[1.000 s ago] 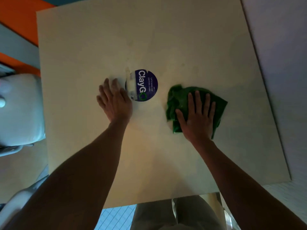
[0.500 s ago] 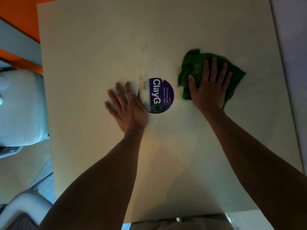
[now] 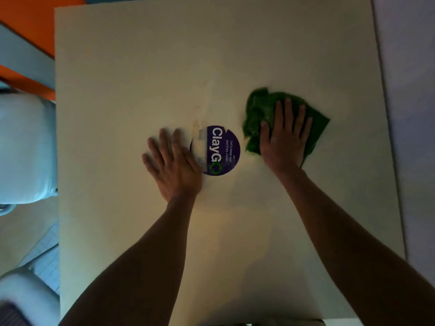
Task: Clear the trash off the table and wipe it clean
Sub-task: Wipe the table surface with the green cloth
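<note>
With no trash visible on the pale square tabletop (image 3: 141, 67), I judge the clearing done and the wiping step in hand. I press my right hand (image 3: 286, 137) flat, fingers straight and spread, onto the crumpled green cleaning cloth (image 3: 259, 109), which lies right of centre, just beside the round purple ClayGo sticker (image 3: 221, 150). My left hand (image 3: 173, 161) lies flat and released on the table, fingers spread, holding nothing, its thumb side overlapping the sticker's worn left edge. Faint smudges show just beyond the sticker. Next move, my guess: sweep the cloth over those marks and the far half, keeping pressure even, left hand bracing. White chair (image 3: 26, 147) sits off the left edge
</note>
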`<state>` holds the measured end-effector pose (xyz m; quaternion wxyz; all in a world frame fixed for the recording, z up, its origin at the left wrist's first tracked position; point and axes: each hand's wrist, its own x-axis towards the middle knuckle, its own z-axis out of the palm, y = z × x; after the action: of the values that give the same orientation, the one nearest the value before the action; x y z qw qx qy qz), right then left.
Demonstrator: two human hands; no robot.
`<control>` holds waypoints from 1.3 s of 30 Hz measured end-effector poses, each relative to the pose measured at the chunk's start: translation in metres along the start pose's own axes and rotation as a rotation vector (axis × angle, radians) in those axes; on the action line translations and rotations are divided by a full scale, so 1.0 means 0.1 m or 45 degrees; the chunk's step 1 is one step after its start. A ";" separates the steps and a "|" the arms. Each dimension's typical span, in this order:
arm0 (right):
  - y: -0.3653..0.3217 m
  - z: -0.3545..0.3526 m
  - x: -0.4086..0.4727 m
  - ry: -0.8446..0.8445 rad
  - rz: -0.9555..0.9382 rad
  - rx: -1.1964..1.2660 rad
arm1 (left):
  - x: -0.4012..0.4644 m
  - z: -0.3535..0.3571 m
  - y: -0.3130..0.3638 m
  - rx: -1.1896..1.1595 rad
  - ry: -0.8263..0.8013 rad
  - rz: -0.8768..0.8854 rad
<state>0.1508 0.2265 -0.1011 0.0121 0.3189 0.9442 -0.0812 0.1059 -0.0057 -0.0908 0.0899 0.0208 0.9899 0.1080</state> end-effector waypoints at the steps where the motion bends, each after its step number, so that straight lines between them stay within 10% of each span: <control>1: -0.02 -0.01 0.20 -0.001 -0.006 0.015 | 0.00 0.01 0.00 0.006 -0.001 0.004; 14: -0.27 0.02 -1.24 -0.132 -0.180 -0.015 | 0.00 0.01 -0.04 0.028 -0.034 -0.032; 39: -1.22 0.19 -0.19 -0.022 -0.053 0.011 | 0.01 0.02 -0.08 0.005 -0.035 0.012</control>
<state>0.0919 0.1161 -0.1004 0.0173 0.2987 0.9501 -0.0882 0.1051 -0.0133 -0.0949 0.1028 0.0270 0.9886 0.1062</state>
